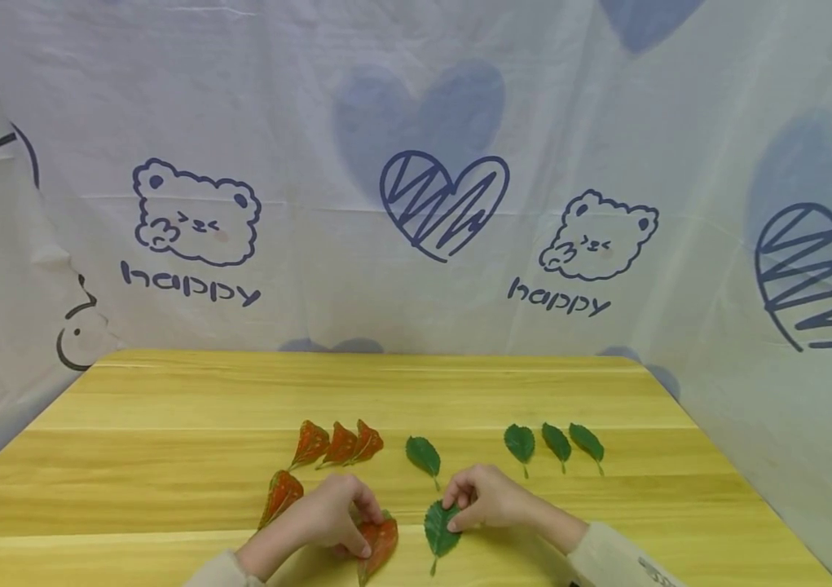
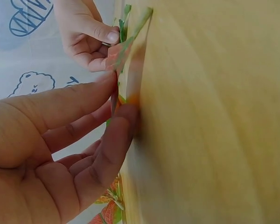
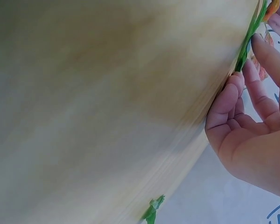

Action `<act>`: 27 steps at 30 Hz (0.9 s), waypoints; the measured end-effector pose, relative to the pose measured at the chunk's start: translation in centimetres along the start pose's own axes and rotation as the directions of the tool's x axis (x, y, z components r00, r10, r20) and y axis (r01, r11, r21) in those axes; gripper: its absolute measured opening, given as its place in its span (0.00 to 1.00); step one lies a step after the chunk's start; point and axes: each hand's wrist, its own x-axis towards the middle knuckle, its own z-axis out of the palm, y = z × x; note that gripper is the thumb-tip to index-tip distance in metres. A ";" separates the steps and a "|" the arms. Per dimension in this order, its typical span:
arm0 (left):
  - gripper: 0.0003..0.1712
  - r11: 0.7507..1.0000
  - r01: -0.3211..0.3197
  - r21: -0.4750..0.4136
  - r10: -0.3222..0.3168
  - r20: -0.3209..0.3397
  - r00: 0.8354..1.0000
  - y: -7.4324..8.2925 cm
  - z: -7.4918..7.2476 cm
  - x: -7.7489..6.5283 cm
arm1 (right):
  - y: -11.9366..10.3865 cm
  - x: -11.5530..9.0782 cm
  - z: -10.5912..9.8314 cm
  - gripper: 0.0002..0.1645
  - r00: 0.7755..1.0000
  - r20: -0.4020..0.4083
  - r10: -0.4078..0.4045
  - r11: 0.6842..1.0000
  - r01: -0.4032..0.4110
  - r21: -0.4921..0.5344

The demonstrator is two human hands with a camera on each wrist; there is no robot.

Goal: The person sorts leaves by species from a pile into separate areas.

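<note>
My left hand [image 1: 335,509] pinches a red leaf [image 1: 382,543] between thumb and fingers, low over the front of the table. In the left wrist view this leaf shows nearly edge-on, its green stem pointing away from the fingertips. Just to the right, my right hand [image 1: 495,499] holds a green leaf [image 1: 440,531] by its upper right edge, stem toward me. The right wrist view has that green leaf [image 3: 245,49] as a thin strip at the fingertips. Behind it lies another green leaf [image 1: 424,455]; a red leaf [image 1: 283,494] lies behind my left wrist.
Three red leaves [image 1: 341,444] lie in a row farther back, left of centre. At the back right, three green leaves [image 1: 556,441] form a similar row. The wooden table [image 1: 166,391] ends at a hanging cloth [image 1: 313,244] printed with hearts and bears.
</note>
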 end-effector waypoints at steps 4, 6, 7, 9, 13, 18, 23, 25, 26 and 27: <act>0.14 1.000 0.001 0.007 -0.001 -0.003 1.000 -0.1 0.1 0.1 | -0.1 0.0 -0.1 0.08 1.000 0.003 0.011 1.000 -0.011 0.016; 0.13 1.000 0.001 0.012 -0.001 -0.008 1.000 -0.2 0.1 0.1 | -0.1 0.0 -0.1 0.07 1.000 0.005 0.020 1.000 -0.021 0.021; 0.13 1.000 0.000 0.014 0.000 -0.009 1.000 -0.2 0.1 0.1 | -0.1 0.0 -0.2 0.07 1.000 0.008 0.022 1.000 -0.022 0.022; 0.13 1.000 -0.002 0.014 0.002 -0.011 1.000 -0.3 0.0 0.1 | -0.1 0.1 -0.3 0.07 1.000 0.016 0.026 0.999 -0.026 0.023; 0.13 1.000 -0.006 0.011 0.006 -0.010 1.000 -0.3 0.0 0.1 | -0.3 0.4 -0.7 0.07 0.999 0.021 0.034 0.999 -0.034 0.024; 0.13 1.000 -0.002 0.018 0.002 -0.012 1.000 -0.3 0.0 0.1 | -1.1 0.9 -1.5 0.09 1.000 -0.007 0.018 1.000 -0.018 0.008; 0.13 1.000 0.007 0.017 -0.007 -0.010 1.000 -0.3 0.0 0.1 | -1.6 1.6 -2.0 0.10 1.000 -0.031 0.008 1.000 -0.008 0.000; 0.13 1.000 0.005 0.017 -0.005 -0.009 1.000 -0.3 0.0 0.1 | -1.7 1.9 -2.2 0.11 0.999 -0.040 0.012 1.000 -0.013 -0.009; 0.13 1.000 0.004 0.017 -0.004 -0.010 1.000 -0.3 0.0 0.1 | -1.7 2.0 -2.2 0.11 0.999 -0.047 0.012 1.000 -0.013 -0.018; 0.13 1.000 0.002 0.015 -0.002 -0.009 1.000 -0.3 0.1 0.1 | -1.7 2.2 -2.2 0.11 0.998 -0.054 0.013 0.999 -0.014 -0.029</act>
